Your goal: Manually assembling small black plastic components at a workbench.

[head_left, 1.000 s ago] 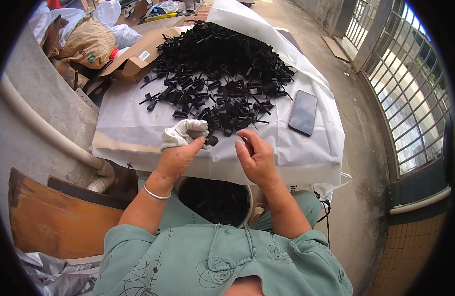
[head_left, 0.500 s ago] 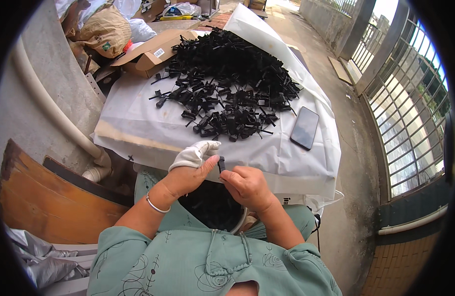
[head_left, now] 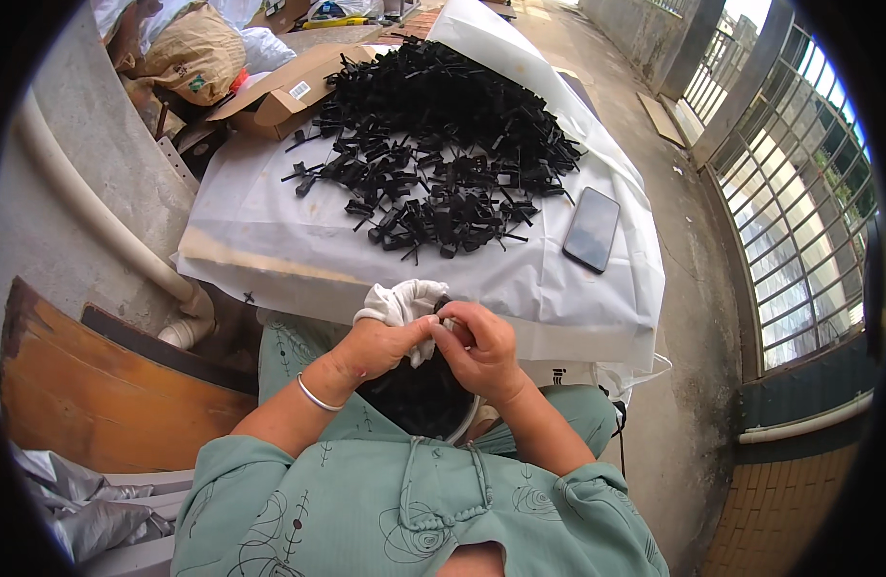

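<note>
At the near edge of the counter (head_left: 260,254), near the round bucket (head_left: 469,417), the left hand (head_left: 393,337) and right hand (head_left: 483,348) meet, fingers closed on a small black part (head_left: 442,304), largely hidden. A strip of white sheet (head_left: 549,288) gives room between that edge and the heap of black parts (head_left: 443,115). The phone (head_left: 591,229) lies near the right edge, well apart from both hands.

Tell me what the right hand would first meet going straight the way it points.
Likely the left hand, wearing a white glove, directly ahead of the right hand; depth between them is unclear.
</note>
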Demonstrator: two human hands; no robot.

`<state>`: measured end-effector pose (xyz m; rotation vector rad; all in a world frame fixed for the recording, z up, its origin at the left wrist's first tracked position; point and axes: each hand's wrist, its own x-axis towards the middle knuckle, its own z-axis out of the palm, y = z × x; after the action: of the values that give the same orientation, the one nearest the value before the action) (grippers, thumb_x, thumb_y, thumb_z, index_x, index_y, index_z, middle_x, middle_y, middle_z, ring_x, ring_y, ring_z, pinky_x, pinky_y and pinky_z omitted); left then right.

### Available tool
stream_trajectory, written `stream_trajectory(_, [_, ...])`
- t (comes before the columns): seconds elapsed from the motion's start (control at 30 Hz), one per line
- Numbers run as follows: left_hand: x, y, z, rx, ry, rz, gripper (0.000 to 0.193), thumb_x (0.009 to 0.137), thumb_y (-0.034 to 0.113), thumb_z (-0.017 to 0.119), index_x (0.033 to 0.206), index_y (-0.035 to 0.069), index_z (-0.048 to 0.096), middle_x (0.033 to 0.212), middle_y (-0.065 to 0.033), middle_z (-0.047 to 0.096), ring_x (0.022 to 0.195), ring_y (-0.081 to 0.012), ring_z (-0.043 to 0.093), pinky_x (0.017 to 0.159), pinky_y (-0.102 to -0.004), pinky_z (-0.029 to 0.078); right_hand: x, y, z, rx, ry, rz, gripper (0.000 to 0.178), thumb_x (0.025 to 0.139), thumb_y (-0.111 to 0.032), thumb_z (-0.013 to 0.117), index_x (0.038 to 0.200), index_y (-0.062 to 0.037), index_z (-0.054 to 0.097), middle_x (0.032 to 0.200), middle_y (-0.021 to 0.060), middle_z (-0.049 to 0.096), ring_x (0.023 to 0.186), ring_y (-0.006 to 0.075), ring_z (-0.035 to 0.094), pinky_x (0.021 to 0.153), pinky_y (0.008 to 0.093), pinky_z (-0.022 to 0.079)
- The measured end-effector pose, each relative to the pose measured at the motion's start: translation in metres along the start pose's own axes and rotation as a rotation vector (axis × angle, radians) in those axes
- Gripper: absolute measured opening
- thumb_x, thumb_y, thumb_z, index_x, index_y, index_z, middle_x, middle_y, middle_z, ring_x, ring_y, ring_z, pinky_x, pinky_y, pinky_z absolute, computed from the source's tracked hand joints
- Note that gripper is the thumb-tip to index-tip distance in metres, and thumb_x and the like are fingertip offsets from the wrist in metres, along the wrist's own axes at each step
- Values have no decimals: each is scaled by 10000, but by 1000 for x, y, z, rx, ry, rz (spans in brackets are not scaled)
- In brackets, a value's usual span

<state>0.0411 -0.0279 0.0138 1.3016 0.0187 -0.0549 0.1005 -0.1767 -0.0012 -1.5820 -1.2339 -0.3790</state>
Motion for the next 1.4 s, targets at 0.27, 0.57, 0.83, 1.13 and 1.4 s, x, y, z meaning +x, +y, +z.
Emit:
stream_trajectory(0.27, [-1,16,1,345,-25,-38,282,837,36,564,1109,-4,501,918,-54,579,691,-80,567,553,-221,485,7,1,-8,472,73,726,137,871,-124,602,801,-46,513,659,-65,471,604,17,397,517,189,345])
stream_trajectory(0.57, [3,-5,2,633,136,265,291,828,-7,571,1116,-31,536,947,-51,595,721,-65,551,614,-200,474,2,8,-8,146,-151,491,213,910,-157,503,775,6,523,674,185,518,577,351,465,549,369,404])
stream_trajectory(0.83, [8,-19,2,916,189,409,309,803,-23,564,1109,-59,537,1029,-125,595,925,-167,579,819,-268,474,-13,20,21,391,63,678,272,923,-180,492,737,17,522,628,95,544,555,151,450,534,308,397])
stream_trajectory(1.13, [17,-15,2,441,232,421,289,859,26,531,1141,6,471,890,-51,571,770,-127,549,700,-244,470,2,14,-5,254,2,644,174,894,-170,556,869,-1,588,680,5,511,616,64,427,551,231,388])
stream_trajectory(1.4, [11,-2,1,189,181,64,346,906,53,427,1249,40,384,839,-24,531,542,-40,425,480,-180,377,-3,25,-15,79,-72,398,105,777,-56,665,880,-38,652,626,22,521,540,105,460,503,257,394])
